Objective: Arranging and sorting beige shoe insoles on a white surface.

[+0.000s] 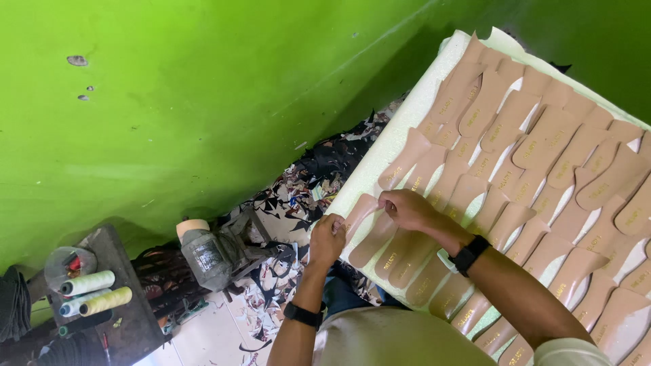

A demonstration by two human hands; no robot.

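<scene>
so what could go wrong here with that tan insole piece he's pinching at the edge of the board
1. Both hands, left hand and right hand, pinch one tan shoe insole piece at the rim of the white foam board; it could slip off into the floor scraps.
2. The overlapping tan insole rows lie tightly packed, so the right forearm across them may shift neighbours.

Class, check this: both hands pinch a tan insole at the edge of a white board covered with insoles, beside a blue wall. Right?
Not quite. The wall is green, not blue, as the head view shows. The rest holds: left hand and right hand pinch a tan insole at the white board's edge.
</scene>
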